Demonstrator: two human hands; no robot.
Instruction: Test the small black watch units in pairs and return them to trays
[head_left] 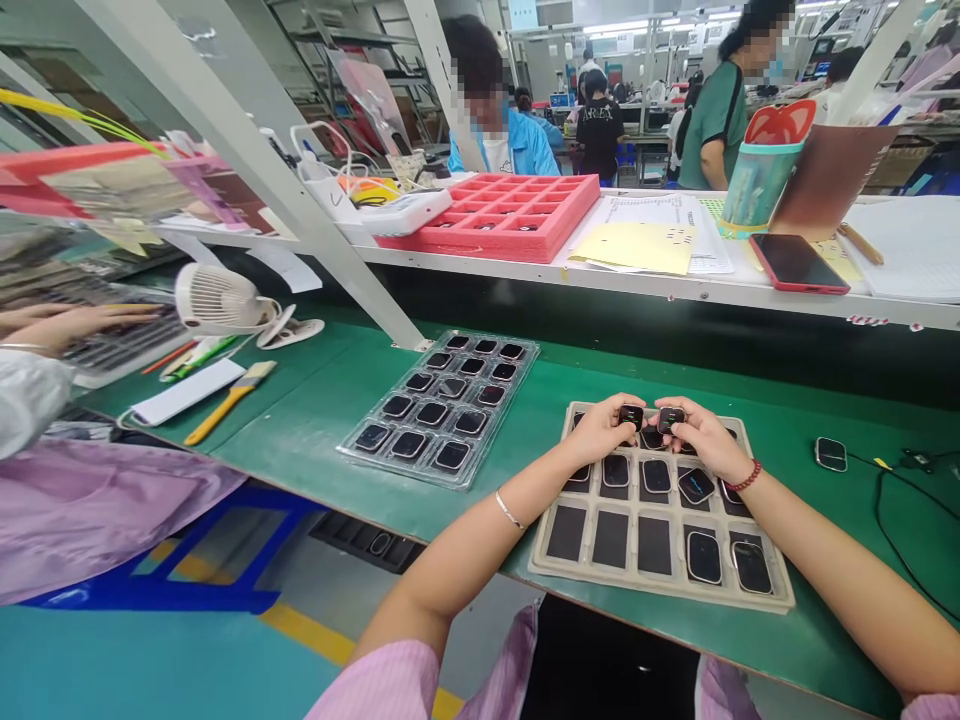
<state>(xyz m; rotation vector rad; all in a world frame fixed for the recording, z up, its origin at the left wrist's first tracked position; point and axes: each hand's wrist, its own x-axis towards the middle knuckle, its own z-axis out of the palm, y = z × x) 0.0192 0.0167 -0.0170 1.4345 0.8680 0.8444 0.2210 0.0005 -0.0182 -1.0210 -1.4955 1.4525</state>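
Observation:
My left hand (606,432) is closed on a smartwatch body (631,416) with a dark, faintly lit screen. Close beside it, my right hand (703,436) grips a second smartwatch body (669,419), also with something lit on its screen. Both hands are above the far row of a cream compartment tray (660,588). Several strapless watches sit in that tray, among them one turned askew (696,486) with a lit mark. In the near row, the three left compartments show only dark bottoms. My hands and forearms hide part of the far row.
Left of the tray lies a clear plastic tray (480,472) of watches. A single watch (831,454) and black cables (885,500) are at the right. A brush (229,403), a small fan (217,300) and a co-worker's hand (82,325) are leftward. A shelf (652,285) spans the back.

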